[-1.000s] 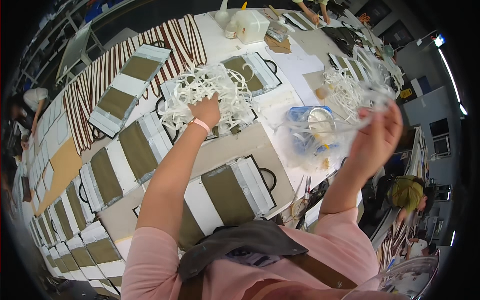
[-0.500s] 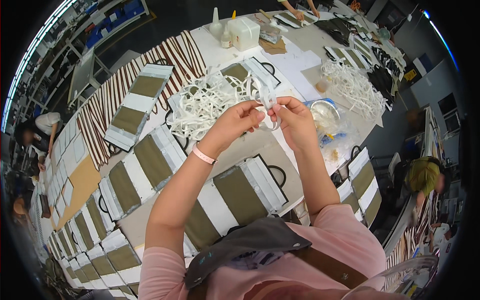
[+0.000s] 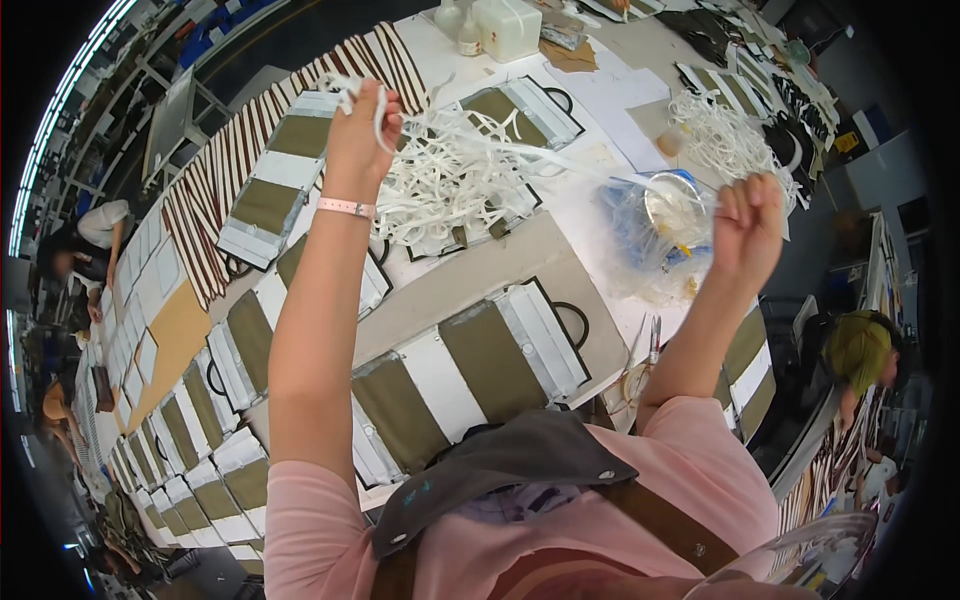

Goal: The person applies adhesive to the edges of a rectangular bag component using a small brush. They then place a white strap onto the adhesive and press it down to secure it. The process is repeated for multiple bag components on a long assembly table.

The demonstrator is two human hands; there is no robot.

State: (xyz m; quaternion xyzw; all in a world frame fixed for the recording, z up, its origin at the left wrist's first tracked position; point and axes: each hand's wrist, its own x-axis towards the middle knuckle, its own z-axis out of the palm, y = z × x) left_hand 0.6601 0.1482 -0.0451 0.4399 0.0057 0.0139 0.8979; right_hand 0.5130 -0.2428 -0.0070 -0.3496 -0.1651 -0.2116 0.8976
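My left hand (image 3: 362,140) is raised beyond the far left of the tangled pile of narrow white strips (image 3: 445,190), its fingers closed on looped white strip. My right hand (image 3: 748,225) is a loose fist, out to the right past the round metal bowl (image 3: 675,205). A single white strip (image 3: 570,162) stretches from the pile's side across the table toward my right fist, which grips its end; the last bit is blurred. Under the pile lies an olive and white fabric panel (image 3: 505,110) with a black loop handle. Another such panel (image 3: 485,365) lies nearest my body.
Clear plastic with blue parts surrounds the bowl. Scissors (image 3: 655,338) lie at the right table edge. Brown-and-white striped strips (image 3: 210,215) cover the far left. A white square container (image 3: 507,30) and bottles stand at the back. A second white strip heap (image 3: 725,135) is far right. Other people work nearby.
My hands were together over the pile and have moved wide apart, left hand to the far left, right hand to the right. A white strip now stretches out toward the right hand.
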